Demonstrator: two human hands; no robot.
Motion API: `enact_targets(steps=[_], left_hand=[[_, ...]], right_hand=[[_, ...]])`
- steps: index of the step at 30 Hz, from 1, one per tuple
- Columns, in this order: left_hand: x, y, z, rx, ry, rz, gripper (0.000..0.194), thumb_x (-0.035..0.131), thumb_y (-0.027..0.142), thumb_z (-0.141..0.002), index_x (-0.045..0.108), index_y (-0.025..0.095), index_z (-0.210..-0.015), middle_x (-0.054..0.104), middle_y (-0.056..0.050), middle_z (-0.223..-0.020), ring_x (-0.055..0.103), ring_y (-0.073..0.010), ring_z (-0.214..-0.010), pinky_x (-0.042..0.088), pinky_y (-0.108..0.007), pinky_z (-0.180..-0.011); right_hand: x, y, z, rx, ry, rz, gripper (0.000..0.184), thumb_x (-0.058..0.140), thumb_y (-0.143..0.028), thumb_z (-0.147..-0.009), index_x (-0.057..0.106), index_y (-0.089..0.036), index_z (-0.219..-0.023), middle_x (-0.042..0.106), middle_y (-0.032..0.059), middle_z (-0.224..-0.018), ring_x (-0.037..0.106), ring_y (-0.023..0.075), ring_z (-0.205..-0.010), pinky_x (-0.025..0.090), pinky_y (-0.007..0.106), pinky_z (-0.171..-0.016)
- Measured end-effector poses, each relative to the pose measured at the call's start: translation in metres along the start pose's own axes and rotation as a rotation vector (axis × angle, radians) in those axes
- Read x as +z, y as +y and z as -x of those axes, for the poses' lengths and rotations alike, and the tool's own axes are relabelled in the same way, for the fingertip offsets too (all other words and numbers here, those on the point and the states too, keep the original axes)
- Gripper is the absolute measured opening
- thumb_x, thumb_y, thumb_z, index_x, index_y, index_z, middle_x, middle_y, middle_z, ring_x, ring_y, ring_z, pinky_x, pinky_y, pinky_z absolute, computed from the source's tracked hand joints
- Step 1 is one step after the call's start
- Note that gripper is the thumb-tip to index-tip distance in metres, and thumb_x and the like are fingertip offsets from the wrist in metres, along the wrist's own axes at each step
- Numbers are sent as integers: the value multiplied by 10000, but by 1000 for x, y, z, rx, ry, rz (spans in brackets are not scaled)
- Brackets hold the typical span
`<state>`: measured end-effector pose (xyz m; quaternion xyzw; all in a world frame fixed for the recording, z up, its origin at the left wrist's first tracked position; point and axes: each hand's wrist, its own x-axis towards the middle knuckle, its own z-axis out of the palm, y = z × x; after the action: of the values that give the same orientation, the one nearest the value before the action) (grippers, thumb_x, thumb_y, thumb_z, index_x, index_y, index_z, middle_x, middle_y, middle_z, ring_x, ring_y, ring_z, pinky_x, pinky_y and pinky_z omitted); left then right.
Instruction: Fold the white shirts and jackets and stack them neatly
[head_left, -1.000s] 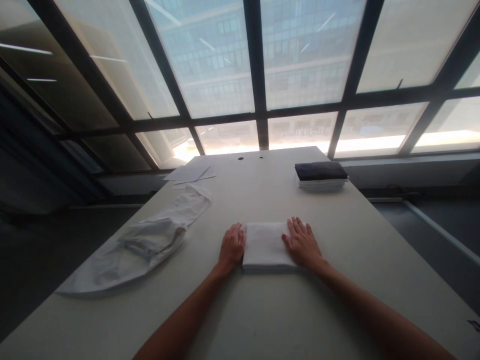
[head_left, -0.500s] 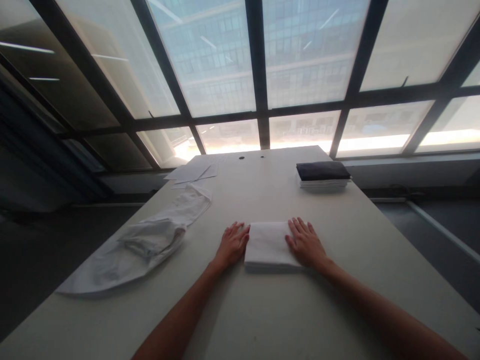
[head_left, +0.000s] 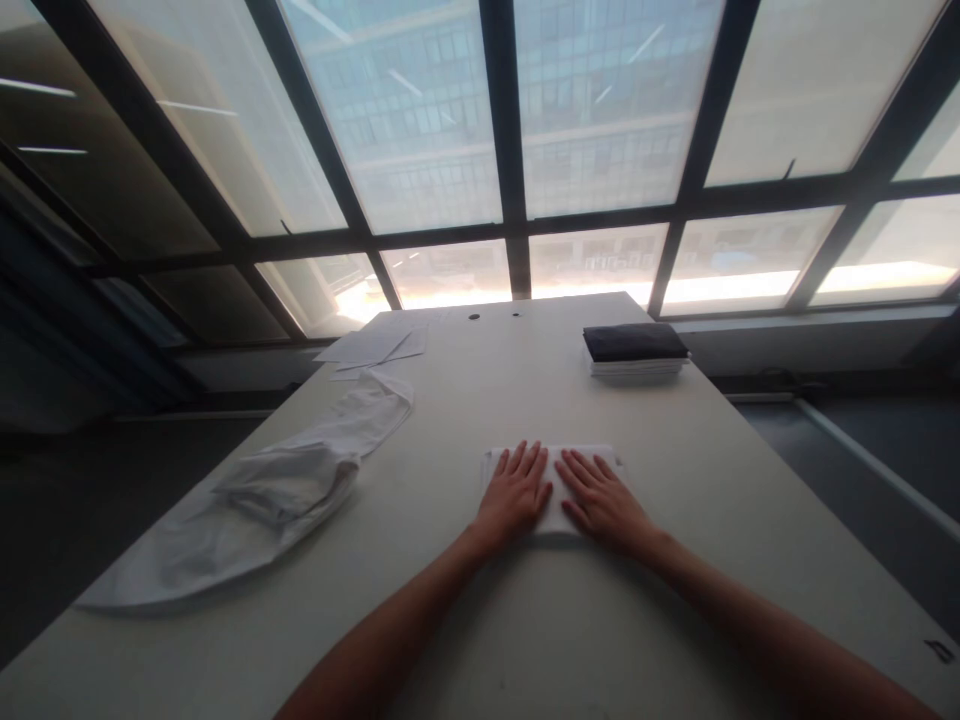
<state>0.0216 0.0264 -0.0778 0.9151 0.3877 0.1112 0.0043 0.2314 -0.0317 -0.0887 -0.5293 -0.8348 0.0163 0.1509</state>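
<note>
A folded white cloth (head_left: 556, 517) lies flat on the white table (head_left: 480, 620) in front of me, its edges squared into a small rectangle. My left hand (head_left: 519, 490) rests palm down on the left half of it, fingers stretched forward. On the right half, my right hand (head_left: 600, 500) is also laid flat with the fingers slightly apart. Both hands cover much of the cloth, and only a narrow strip between them and bits of its far edge show. Neither hand grips anything.
To the left, a crumpled white garment (head_left: 292, 490) stretches along the table edge. Behind it lie sheets of white paper (head_left: 371, 347). A stack with a folded black cloth (head_left: 634, 342) over white ones (head_left: 637, 368) stands at the back right. Windows (head_left: 592, 110) rise beyond.
My left hand has moved right, from beside the cloth's left edge onto its top. My right hand stays on the cloth, slightly shifted. The view has turned a little.
</note>
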Motion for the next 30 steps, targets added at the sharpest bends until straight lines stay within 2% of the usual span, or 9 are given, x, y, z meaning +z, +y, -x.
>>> enact_targets(steps=[5,8,11,15,19,22,25,28,30], left_hand=[[2,-24,14,-161,-41,-22,728,257,590,-1026,289,104,-1568,262,-149,-1633,195,-292,-1523,199,-500,-1221],[5,-38,21,-283,-64,-13,749,244,582,-1026,289,56,-1557,259,-187,-1625,221,-304,-1515,233,-511,-1207],[13,-49,28,-344,-42,11,733,262,548,-1027,308,26,-1540,296,-215,-1602,253,-312,-1503,215,-520,-1213],[22,-64,35,-402,64,120,645,288,484,-1026,397,60,-1500,401,-200,-1555,324,-299,-1477,238,-512,-1211],[18,-72,35,-450,253,247,557,314,421,-1022,475,109,-1455,529,-170,-1468,481,-263,-1382,359,-466,-1170],[4,-61,35,-359,358,223,522,330,360,-1026,452,129,-1478,502,-153,-1495,446,-255,-1409,360,-479,-1174],[-10,-36,37,-103,289,128,499,319,303,-1045,402,184,-1522,409,-104,-1572,296,-237,-1492,272,-495,-1216],[-12,-12,40,150,90,44,519,349,365,-1057,320,282,-1568,286,-57,-1637,194,-251,-1526,226,-513,-1224],[-8,-2,42,251,-15,-1,578,400,477,-1037,256,348,-1582,190,-51,-1664,160,-292,-1532,205,-561,-1214]], right_hand=[[5,29,10,285,-19,11,676,290,-535,-1027,301,-141,-1576,229,121,-1642,190,264,-1522,160,527,-1221],[6,40,12,374,-8,-20,681,267,-538,-1028,294,-138,-1578,229,120,-1643,200,261,-1519,147,518,-1225],[7,44,13,440,28,-59,662,289,-493,-1025,320,-115,-1567,296,137,-1620,237,258,-1509,146,494,-1231],[9,52,17,556,164,-135,622,292,-413,-1018,416,-49,-1506,439,192,-1536,360,268,-1456,233,459,-1217],[9,66,25,617,348,-228,577,306,-357,-998,511,-36,-1432,531,212,-1454,480,279,-1370,353,436,-1169],[5,68,27,618,480,-257,530,323,-328,-990,549,-87,-1405,588,191,-1397,530,278,-1318,406,477,-1131],[-4,52,26,479,526,-247,494,345,-313,-1001,553,-112,-1401,573,169,-1418,489,259,-1355,390,480,-1146],[-10,20,25,239,400,-198,477,360,-289,-1016,516,-151,-1445,466,123,-1532,347,230,-1459,319,456,-1195],[-10,-4,24,108,261,-148,500,376,-278,-1016,451,-184,-1502,364,92,-1601,249,228,-1505,265,465,-1217]])
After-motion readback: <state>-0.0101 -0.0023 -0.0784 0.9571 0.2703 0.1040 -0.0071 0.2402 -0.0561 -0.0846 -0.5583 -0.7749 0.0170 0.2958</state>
